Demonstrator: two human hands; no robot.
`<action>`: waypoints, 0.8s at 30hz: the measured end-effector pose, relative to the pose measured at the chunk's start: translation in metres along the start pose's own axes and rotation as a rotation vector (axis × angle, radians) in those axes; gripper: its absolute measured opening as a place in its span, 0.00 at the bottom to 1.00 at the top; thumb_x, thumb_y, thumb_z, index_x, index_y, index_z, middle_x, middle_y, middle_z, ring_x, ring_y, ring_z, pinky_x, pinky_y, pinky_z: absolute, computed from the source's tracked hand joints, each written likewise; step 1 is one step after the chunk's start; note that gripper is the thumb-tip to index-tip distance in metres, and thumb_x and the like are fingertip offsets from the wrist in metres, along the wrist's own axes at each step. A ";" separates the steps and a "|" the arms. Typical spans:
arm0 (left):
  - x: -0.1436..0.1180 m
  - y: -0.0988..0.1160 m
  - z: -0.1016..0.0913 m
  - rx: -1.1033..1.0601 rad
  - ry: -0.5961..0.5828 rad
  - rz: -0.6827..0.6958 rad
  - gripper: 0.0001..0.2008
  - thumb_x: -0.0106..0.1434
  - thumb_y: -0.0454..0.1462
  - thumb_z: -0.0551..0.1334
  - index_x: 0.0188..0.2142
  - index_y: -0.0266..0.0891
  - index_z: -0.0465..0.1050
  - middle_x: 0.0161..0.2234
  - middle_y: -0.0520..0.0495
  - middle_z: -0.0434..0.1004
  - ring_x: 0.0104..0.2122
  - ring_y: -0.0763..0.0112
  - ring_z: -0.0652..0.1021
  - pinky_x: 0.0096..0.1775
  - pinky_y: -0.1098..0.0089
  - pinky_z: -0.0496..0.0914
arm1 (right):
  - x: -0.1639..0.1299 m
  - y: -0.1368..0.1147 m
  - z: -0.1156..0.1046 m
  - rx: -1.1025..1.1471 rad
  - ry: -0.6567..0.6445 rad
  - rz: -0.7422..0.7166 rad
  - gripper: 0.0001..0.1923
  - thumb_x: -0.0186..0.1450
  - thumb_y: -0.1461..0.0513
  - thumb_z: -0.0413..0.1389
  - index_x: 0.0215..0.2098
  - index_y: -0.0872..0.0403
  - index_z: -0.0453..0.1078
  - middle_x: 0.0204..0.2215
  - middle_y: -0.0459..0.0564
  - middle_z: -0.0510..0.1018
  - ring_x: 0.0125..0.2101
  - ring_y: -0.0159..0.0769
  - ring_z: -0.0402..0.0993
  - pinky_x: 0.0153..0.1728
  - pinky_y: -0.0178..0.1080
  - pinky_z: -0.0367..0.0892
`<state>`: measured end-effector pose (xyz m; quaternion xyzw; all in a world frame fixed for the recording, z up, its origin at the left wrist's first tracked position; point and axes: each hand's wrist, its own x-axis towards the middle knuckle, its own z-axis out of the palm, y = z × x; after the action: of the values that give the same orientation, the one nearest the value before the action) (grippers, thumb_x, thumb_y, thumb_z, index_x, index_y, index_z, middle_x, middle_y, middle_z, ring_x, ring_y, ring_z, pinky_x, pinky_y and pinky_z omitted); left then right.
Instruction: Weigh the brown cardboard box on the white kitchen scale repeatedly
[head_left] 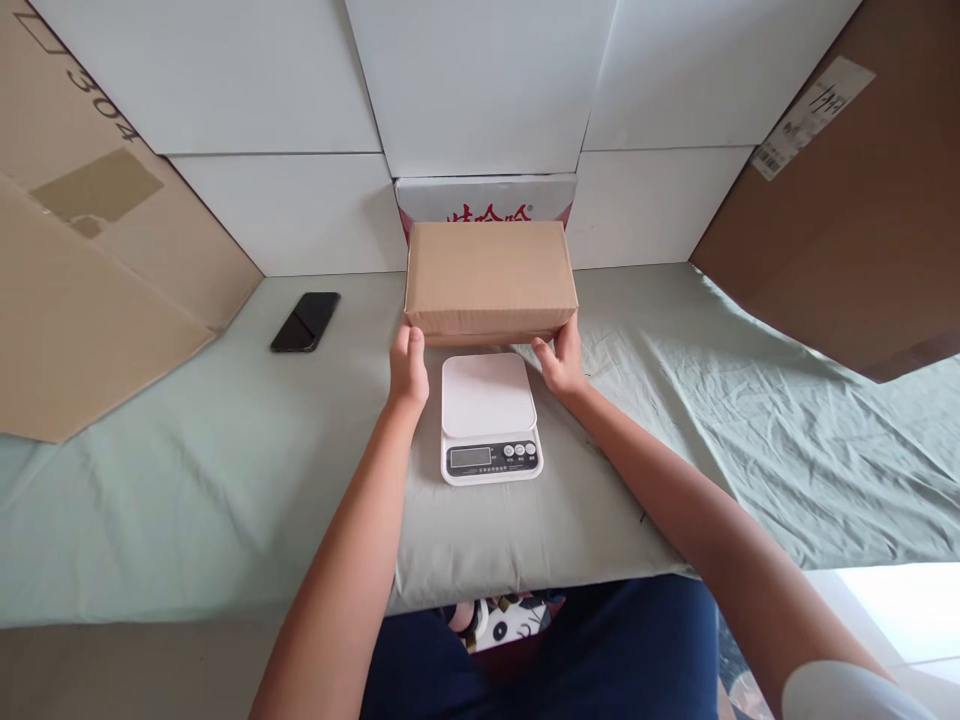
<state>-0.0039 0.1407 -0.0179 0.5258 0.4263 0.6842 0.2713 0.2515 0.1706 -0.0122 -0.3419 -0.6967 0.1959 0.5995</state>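
Place: green cloth point(225, 470) on a table, white walls, big cardboard sheets at the sides | Box: brown box point(489, 278) sits just behind the white scale point(489, 415) | Hands: left hand point(408, 368) and right hand point(562, 362) hold its front corners | Also: black phone point(305, 321) to the left

"304" on the left cardboard sheet point(90, 250)

Green-sheeted surface point(735, 420): white scale point(489, 415) at centre, black phone point(305, 321) left, cardboard sheets at sides.
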 end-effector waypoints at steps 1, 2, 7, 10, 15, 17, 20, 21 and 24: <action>-0.007 0.007 -0.001 0.003 0.001 0.005 0.35 0.67 0.66 0.54 0.49 0.37 0.75 0.50 0.36 0.81 0.56 0.54 0.79 0.59 0.56 0.71 | -0.004 -0.002 -0.003 -0.002 -0.001 0.000 0.42 0.64 0.35 0.54 0.67 0.48 0.58 0.61 0.61 0.71 0.62 0.58 0.68 0.66 0.65 0.63; -0.014 0.013 -0.002 0.003 -0.005 0.009 0.35 0.67 0.65 0.54 0.49 0.37 0.75 0.50 0.36 0.80 0.56 0.54 0.79 0.59 0.56 0.71 | -0.009 -0.005 -0.006 -0.001 -0.003 0.003 0.41 0.65 0.35 0.54 0.66 0.48 0.59 0.60 0.61 0.71 0.62 0.59 0.68 0.65 0.64 0.64; -0.057 0.045 -0.008 -0.002 -0.064 0.017 0.35 0.68 0.65 0.53 0.56 0.41 0.73 0.54 0.38 0.79 0.61 0.50 0.75 0.60 0.56 0.69 | -0.046 -0.022 -0.021 0.025 -0.022 0.044 0.40 0.66 0.36 0.53 0.67 0.48 0.59 0.63 0.60 0.68 0.62 0.57 0.67 0.65 0.63 0.64; -0.082 0.059 -0.016 -0.002 -0.046 0.003 0.37 0.67 0.66 0.51 0.56 0.41 0.74 0.52 0.38 0.80 0.60 0.48 0.75 0.58 0.56 0.70 | -0.066 -0.039 -0.026 0.034 -0.078 0.063 0.36 0.68 0.38 0.52 0.66 0.46 0.59 0.62 0.59 0.68 0.61 0.55 0.68 0.64 0.63 0.65; -0.113 0.072 -0.028 -0.052 -0.028 -0.054 0.37 0.66 0.67 0.50 0.53 0.42 0.75 0.52 0.38 0.80 0.60 0.48 0.76 0.58 0.55 0.70 | -0.081 -0.067 -0.030 0.010 -0.128 0.019 0.37 0.70 0.40 0.50 0.71 0.43 0.53 0.65 0.59 0.63 0.66 0.57 0.63 0.65 0.64 0.64; -0.118 0.074 -0.030 -0.064 -0.034 -0.078 0.37 0.66 0.67 0.50 0.54 0.42 0.75 0.53 0.38 0.80 0.60 0.48 0.76 0.59 0.54 0.70 | -0.082 -0.072 -0.030 -0.005 -0.126 0.008 0.36 0.71 0.41 0.49 0.72 0.42 0.52 0.66 0.58 0.62 0.67 0.57 0.62 0.65 0.64 0.63; -0.118 0.074 -0.029 -0.076 -0.045 -0.104 0.38 0.66 0.67 0.51 0.56 0.42 0.75 0.54 0.37 0.80 0.61 0.48 0.75 0.60 0.53 0.70 | -0.082 -0.073 -0.031 -0.027 -0.113 0.023 0.36 0.71 0.40 0.49 0.72 0.42 0.53 0.64 0.59 0.65 0.63 0.57 0.65 0.63 0.64 0.65; -0.117 0.074 -0.028 -0.078 -0.053 -0.113 0.38 0.66 0.67 0.50 0.56 0.42 0.75 0.54 0.37 0.79 0.62 0.47 0.75 0.60 0.53 0.70 | -0.083 -0.072 -0.031 -0.033 -0.112 0.038 0.36 0.71 0.40 0.49 0.72 0.43 0.53 0.63 0.59 0.66 0.62 0.56 0.67 0.62 0.64 0.66; -0.114 0.075 -0.028 -0.069 -0.070 -0.134 0.38 0.67 0.66 0.49 0.58 0.42 0.74 0.57 0.37 0.78 0.63 0.47 0.74 0.60 0.53 0.70 | -0.084 -0.072 -0.032 -0.050 -0.107 0.077 0.37 0.71 0.39 0.49 0.72 0.44 0.54 0.61 0.59 0.68 0.59 0.55 0.68 0.61 0.63 0.67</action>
<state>0.0097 0.0021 -0.0112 0.5101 0.4269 0.6600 0.3492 0.2685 0.0570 -0.0149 -0.3724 -0.7186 0.2195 0.5448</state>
